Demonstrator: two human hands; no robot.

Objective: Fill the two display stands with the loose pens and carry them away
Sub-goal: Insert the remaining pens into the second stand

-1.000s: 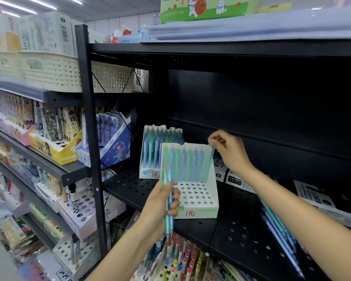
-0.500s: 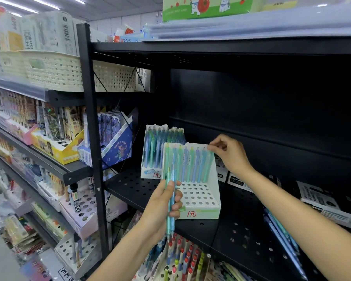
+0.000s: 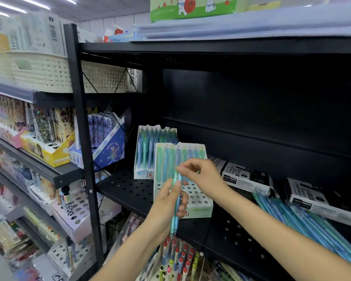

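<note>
Two white pen display stands sit on the black perforated shelf [image 3: 130, 189]. The near stand [image 3: 199, 201] has one back row of pastel pens and many bare holes. The far stand [image 3: 144, 155] behind it is packed with blue and green pens. My left hand [image 3: 166, 205] grips a small bunch of teal pens [image 3: 175, 218] upright in front of the near stand. My right hand [image 3: 201, 175] pinches the top of one pen in that bunch. A heap of loose blue and teal pens [image 3: 304, 222] lies on the shelf to the right.
Black-and-white marker boxes [image 3: 245, 179] line the shelf behind the loose pens. A black upright post [image 3: 83, 138] stands left of the stands. A blue carton [image 3: 107, 147] and a yellow carton [image 3: 47, 151] sit on the left shelf. Red-capped pens [image 3: 176, 258] stand on the shelf below.
My right hand left the top right of the near stand and came down to the bunch in my left hand, now pinching a pen's top. My left hand stayed roughly in place.
</note>
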